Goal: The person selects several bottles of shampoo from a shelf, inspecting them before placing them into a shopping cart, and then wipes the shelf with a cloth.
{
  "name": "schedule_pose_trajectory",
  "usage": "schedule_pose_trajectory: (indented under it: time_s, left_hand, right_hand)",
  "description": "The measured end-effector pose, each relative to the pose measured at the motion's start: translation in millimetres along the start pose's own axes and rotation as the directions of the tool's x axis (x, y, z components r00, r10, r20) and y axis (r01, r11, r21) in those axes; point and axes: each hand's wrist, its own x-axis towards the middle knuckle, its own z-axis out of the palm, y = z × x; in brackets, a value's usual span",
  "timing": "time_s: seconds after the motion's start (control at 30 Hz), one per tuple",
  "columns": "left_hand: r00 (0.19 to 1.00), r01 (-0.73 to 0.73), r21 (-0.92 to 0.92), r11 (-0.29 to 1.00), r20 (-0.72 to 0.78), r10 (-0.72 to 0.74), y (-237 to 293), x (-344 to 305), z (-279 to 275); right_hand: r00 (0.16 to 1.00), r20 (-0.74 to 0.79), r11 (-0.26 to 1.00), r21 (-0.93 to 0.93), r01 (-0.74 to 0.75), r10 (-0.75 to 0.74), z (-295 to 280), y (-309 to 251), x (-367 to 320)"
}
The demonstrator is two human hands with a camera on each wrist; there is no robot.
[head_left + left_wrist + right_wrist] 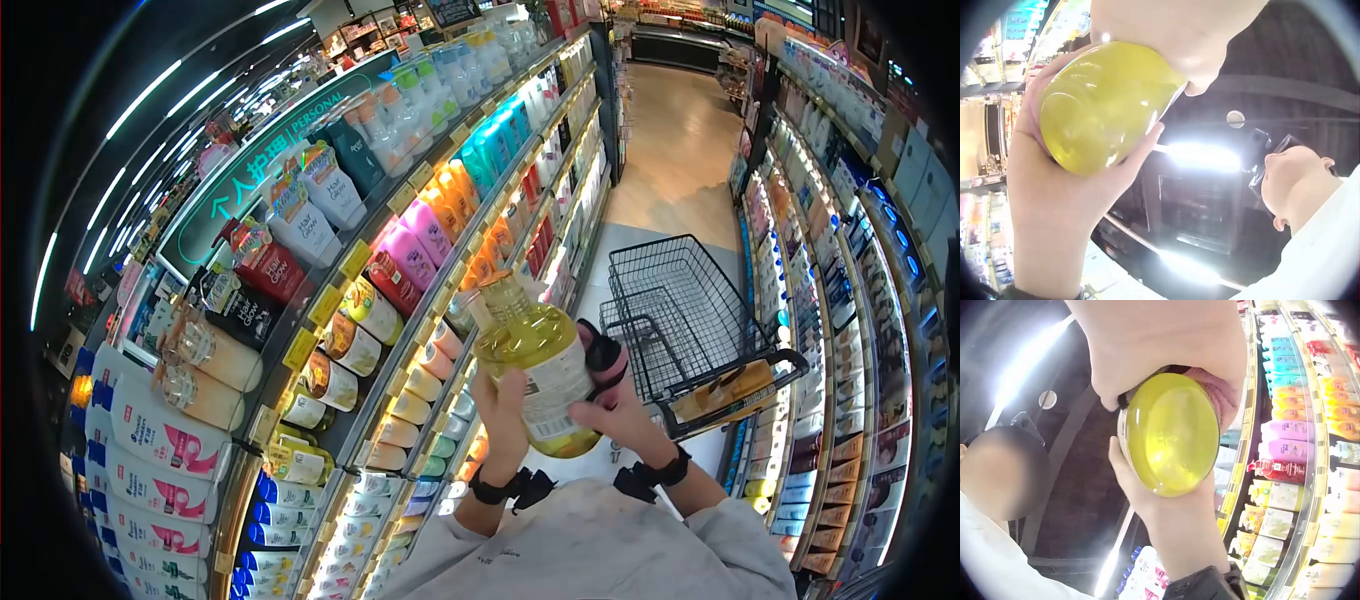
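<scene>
A pump bottle of yellow-green liquid [535, 365] is held up in front of the chest, its printed label towards the person. In the head view, my left hand [502, 420] grips its left side and my right hand [632, 415] holds its right side. A pink and black item [605, 362] lies at my right fingers, against the bottle. From below, both wrist views show the bottle's rounded base [1100, 109] [1175, 437] between the hands. Left hand [1166, 28] and right hand [1169, 334] each enter from the top of their own wrist view.
Shelves of pump bottles line the left, with yellow-green bottles [300, 462] low on them and pink ones [408, 248] farther along. A black wire shopping cart [680, 305] stands ahead at right, with a tan item [725, 390] by its handle. More shelves [800, 330] run along the right.
</scene>
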Motion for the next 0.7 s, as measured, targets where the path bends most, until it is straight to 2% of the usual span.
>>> schedule_pose_trajectory:
  time_s: [0.03, 0.1, 0.13, 0.17, 0.2, 0.23, 0.3, 0.33, 0.4, 0.43, 0.47, 0.5, 0.53, 0.57, 0.67, 0.7]
  left_hand:
    - [0.998, -0.006, 0.041, 0.999, 0.066, 0.003, 8, 4, -3]
    - [0.994, -0.063, 0.245, 0.968, 0.107, 0.037, 25, 15, -6]
    - [0.991, -0.097, 0.34, 0.936, 0.122, 0.058, 29, 20, -7]
    - [0.987, -0.153, 0.31, 0.938, 0.099, 0.129, 28, 24, -5]
    - [0.991, -0.132, 0.238, 0.962, 0.044, 0.125, 25, 25, -3]
    - [0.993, -0.111, 0.169, 0.979, -0.009, 0.114, 21, 22, -3]
    - [0.995, -0.08, 0.04, 0.996, -0.052, 0.082, 21, 14, -20]
    - [0.981, -0.192, 0.166, 0.967, 0.006, 0.193, 24, 15, -29]
    - [0.918, -0.395, 0.395, 0.83, 0.143, 0.369, 33, 16, -44]
    - [0.937, -0.343, 0.378, 0.86, 0.071, 0.342, 38, 13, -46]
    - [0.902, -0.43, 0.431, 0.793, 0.172, 0.395, 41, 12, -54]
    - [0.86, -0.51, 0.477, 0.716, 0.264, 0.437, 48, 15, -65]
    - [0.812, -0.584, 0.519, 0.625, 0.351, 0.467, 54, 17, -74]
    - [0.786, -0.618, 0.473, 0.628, 0.369, 0.496, 62, 20, -77]
    - [0.846, -0.497, 0.159, 0.853, 0.306, 0.436, 66, 17, -85]
    - [0.845, -0.504, 0.112, 0.857, 0.272, 0.461, 63, 16, -87]
  right_hand:
    - [0.999, -0.031, 1.0, 0.023, 0.021, -0.02, 10, 4, 2]
    - [0.993, -0.114, 0.997, 0.058, 0.05, -0.044, 30, 6, 8]
    - [0.993, -0.118, 0.993, -0.113, -0.027, 0.014, 30, 9, 11]
    - [0.989, -0.134, 0.954, -0.28, -0.104, 0.068, 29, 13, 16]
    - [0.98, -0.162, 0.884, -0.433, -0.177, 0.117, 30, 17, 19]
    - [0.988, -0.1, 0.792, -0.609, 0.029, -0.113, 40, 18, 20]
    - [0.977, -0.115, 0.863, -0.495, 0.103, -0.182, 47, 57, 16]
    - [0.967, -0.121, 0.888, -0.435, 0.15, -0.223, 50, 75, 15]
    - [0.975, -0.17, 0.972, -0.209, 0.105, -0.142, 76, 75, 13]
    - [0.95, -0.279, 0.99, 0.042, -0.137, 0.143, 88, 70, 22]
    - [0.84, -0.315, 0.886, 0.298, -0.355, 0.442, 95, 62, 26]
    - [0.805, -0.277, 0.832, 0.368, -0.415, 0.524, 97, 67, 31]
    - [0.816, -0.235, 0.825, 0.37, -0.428, 0.528, 97, 75, 34]
    - [0.836, -0.201, 0.839, 0.33, -0.433, 0.511, 94, 83, 34]
    - [0.88, -0.161, 0.888, 0.201, -0.413, 0.446, 84, 98, 33]
    - [0.886, -0.158, 0.896, 0.17, -0.41, 0.435, 83, 101, 34]
